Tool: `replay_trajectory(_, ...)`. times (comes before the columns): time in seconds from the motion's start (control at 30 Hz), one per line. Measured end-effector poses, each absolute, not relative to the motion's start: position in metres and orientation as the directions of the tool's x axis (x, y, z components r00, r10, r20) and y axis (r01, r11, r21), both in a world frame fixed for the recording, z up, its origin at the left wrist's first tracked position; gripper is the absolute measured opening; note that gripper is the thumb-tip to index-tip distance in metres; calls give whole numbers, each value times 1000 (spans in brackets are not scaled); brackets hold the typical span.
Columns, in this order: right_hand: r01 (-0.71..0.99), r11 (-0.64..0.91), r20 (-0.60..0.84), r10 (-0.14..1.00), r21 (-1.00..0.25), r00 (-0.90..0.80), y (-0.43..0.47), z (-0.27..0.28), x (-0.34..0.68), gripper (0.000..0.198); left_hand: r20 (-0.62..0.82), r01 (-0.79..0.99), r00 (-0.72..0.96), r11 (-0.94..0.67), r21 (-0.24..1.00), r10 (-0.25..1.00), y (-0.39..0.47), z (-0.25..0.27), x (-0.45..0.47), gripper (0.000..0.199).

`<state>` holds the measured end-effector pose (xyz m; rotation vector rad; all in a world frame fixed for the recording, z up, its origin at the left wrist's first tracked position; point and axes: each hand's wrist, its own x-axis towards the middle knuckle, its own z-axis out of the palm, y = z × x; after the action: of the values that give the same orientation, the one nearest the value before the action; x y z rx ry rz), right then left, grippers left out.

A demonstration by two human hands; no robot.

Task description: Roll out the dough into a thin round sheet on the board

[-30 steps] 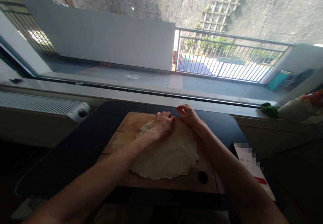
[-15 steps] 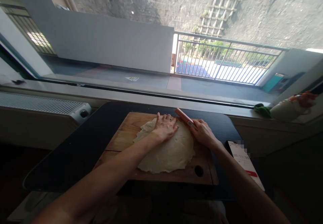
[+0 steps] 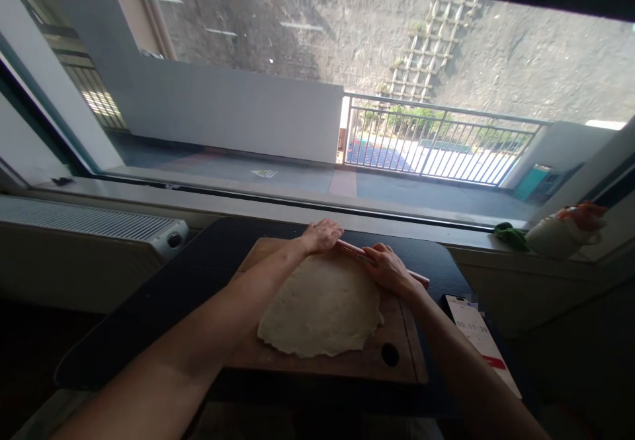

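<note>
A wide, thin sheet of dough (image 3: 322, 311) with a ragged edge lies on a wooden cutting board (image 3: 409, 341). Across its far edge runs a slim wooden rolling pin (image 3: 353, 249), slanting down to the right. My left hand (image 3: 323, 235) is closed round the pin's left end, its fingers curled at the board's far side. Over the middle and right part of the pin, my right hand (image 3: 387, 266) grips it, and the pin's right end sticks out past the wrist. Part of the dough's far edge is hidden behind my hands.
The board rests on a dark table (image 3: 149, 314). A phone (image 3: 479, 341) showing a timer lies at its right. Beyond are a windowsill (image 3: 278, 206), a white pot (image 3: 558, 236) with a green cloth (image 3: 510, 235) beside it, and a radiator (image 3: 94, 221) at left.
My left hand has left the dough's surface and taken hold of the rolling pin's left end. The pin has turned to lie more crosswise along the far edge. The view has tilted up slightly.
</note>
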<state>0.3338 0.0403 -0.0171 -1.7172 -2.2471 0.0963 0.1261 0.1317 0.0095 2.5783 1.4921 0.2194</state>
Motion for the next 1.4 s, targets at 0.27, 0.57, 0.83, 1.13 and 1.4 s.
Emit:
replay_trajectory(0.27, 933, 308, 222, 938, -187, -265, 23, -27, 322, 45, 152, 762, 607, -625, 169, 780, 106, -18, 110, 52)
replay_trajectory(0.57, 977, 134, 118, 986, -164, -116, 48, -28, 320, 61, -35, 827, 539, -521, 213, 842, 136, -10, 140, 47)
replay_trajectory(0.83, 963, 196, 140, 975, -184, -172, 37, -32, 317, 67, -40, 792, 590, -568, 226, 807, 127, -16, 124, 53)
replay_trajectory(1.13, 972, 205, 184, 966, -116, -182, 19, -40, 307, 74, -49, 775, 606, -576, 259, 794, 122, -17, 121, 52)
replay_trajectory(1.4, 986, 60, 19, 998, -154, -57, 54, -23, 311, 67, -171, 846, 521, -478, 236, 836, 146, -8, 142, 57)
